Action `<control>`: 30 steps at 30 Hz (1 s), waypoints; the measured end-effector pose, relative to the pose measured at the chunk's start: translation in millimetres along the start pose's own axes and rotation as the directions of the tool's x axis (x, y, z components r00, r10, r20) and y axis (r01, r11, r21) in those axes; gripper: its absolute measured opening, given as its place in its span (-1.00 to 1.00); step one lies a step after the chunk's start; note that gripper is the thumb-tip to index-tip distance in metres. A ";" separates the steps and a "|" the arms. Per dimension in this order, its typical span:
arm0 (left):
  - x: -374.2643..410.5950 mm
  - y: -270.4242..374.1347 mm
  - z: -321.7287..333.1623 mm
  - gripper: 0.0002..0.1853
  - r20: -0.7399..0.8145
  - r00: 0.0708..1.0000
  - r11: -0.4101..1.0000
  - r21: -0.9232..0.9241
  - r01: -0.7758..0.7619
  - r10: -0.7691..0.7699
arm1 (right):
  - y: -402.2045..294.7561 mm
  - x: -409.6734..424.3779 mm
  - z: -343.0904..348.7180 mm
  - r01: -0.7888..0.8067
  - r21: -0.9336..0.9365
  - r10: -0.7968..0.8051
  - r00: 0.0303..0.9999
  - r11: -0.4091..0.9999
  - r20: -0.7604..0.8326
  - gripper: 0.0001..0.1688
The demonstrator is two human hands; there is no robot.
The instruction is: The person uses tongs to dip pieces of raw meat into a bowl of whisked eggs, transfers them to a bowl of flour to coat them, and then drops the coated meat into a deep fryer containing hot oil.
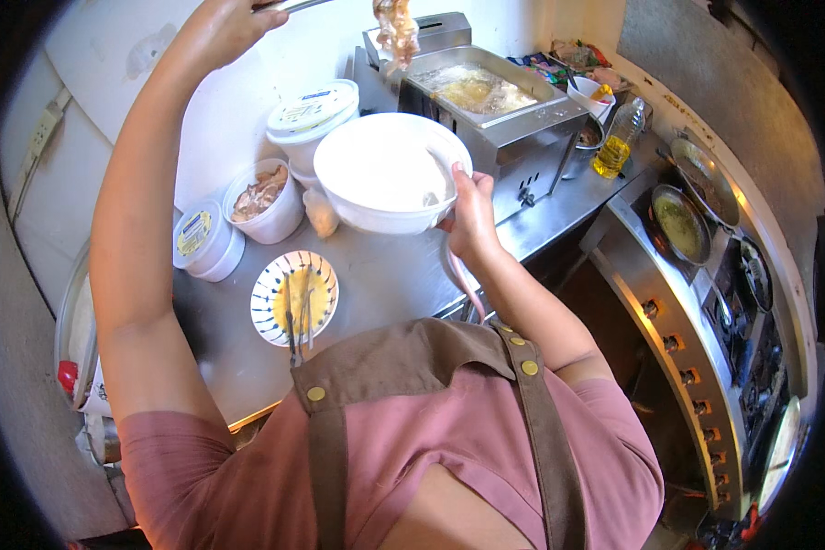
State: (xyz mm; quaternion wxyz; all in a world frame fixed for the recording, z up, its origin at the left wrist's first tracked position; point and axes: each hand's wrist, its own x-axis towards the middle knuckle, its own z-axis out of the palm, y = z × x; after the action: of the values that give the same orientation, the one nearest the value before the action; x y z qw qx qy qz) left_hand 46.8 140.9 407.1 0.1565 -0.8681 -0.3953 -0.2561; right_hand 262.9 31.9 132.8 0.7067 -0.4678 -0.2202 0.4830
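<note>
My left hand [237, 31] is raised at the top edge, closed around a metal utensil [302, 5] that runs out of the frame. Battered or marinated meat pieces [397, 34] hang near the fryer's left corner; what holds them is out of view. With my right hand [471, 210] I grip the right rim of a large white plastic bowl [385, 216], tilted, its inside bright and mostly bare. Behind it stands a stainless steel deep fryer [536, 124] with bubbling oil [481, 89]. Nearer me, a striped bowl [258, 302] holds yellow liquid and utensils.
Left of the white bowl stand a tub of raw meat [275, 223], a lidded tub [210, 258], a taller lidded tub [313, 141] and a small bag [321, 214]. An oil bottle [613, 155] is right of the fryer. Pans [679, 223] sit on the stove [674, 309] at right.
</note>
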 end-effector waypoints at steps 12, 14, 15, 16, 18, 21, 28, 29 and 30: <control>70.2 78.6 181.7 -0.63 0.377 0.926 0.993 0.110 -0.048 0.003 | 96.5 62.7 -78.6 0.124 -0.453 -0.039 0.981 0.883 0.192 -0.42; 73.9 99.4 200.8 -0.64 0.477 0.872 0.981 0.194 0.014 -0.107 | 111.0 67.4 -88.3 0.176 -0.508 -0.066 0.972 0.843 0.227 -0.40; 77.2 104.7 205.4 -0.64 0.477 0.869 0.973 0.230 0.021 -0.132 | 116.0 68.6 -91.3 0.201 -0.539 -0.077 0.967 0.818 0.245 -0.39; 79.6 107.9 208.1 -0.63 0.475 0.865 0.963 0.267 0.030 -0.159 | 121.0 69.8 -93.2 0.228 -0.568 -0.087 0.960 0.791 0.265 -0.37; 79.7 102.3 205.0 -0.62 0.452 0.863 0.943 0.325 0.076 -0.225 | 133.2 68.6 -92.7 0.211 -0.573 -0.051 0.958 0.792 0.282 -0.35; 78.9 86.0 173.5 -0.60 0.384 0.880 0.920 0.369 0.133 -0.281 | 145.8 66.8 -87.6 0.197 -0.593 -0.015 0.955 0.781 0.298 -0.30; -50.7 49.9 126.8 -0.54 0.620 0.716 0.947 0.227 0.227 -0.320 | 185.1 84.5 -77.3 0.215 -0.600 0.002 0.940 0.770 0.340 -0.28; -77.3 54.6 137.0 -0.52 0.706 0.615 0.931 0.193 0.309 -0.351 | 192.5 89.4 -78.5 0.144 -0.522 0.029 0.951 0.841 0.309 -0.27; -101.6 60.0 153.0 -0.50 0.784 0.504 0.903 0.163 0.397 -0.363 | 198.7 92.9 -81.5 0.067 -0.440 0.064 0.959 0.895 0.275 -0.25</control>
State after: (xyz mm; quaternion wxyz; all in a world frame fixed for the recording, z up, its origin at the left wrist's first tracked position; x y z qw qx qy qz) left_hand 85.3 113.7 219.7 -0.1138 -0.7836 -0.5979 0.1246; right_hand 271.0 96.9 -91.8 0.5424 -0.5429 -0.4237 0.4811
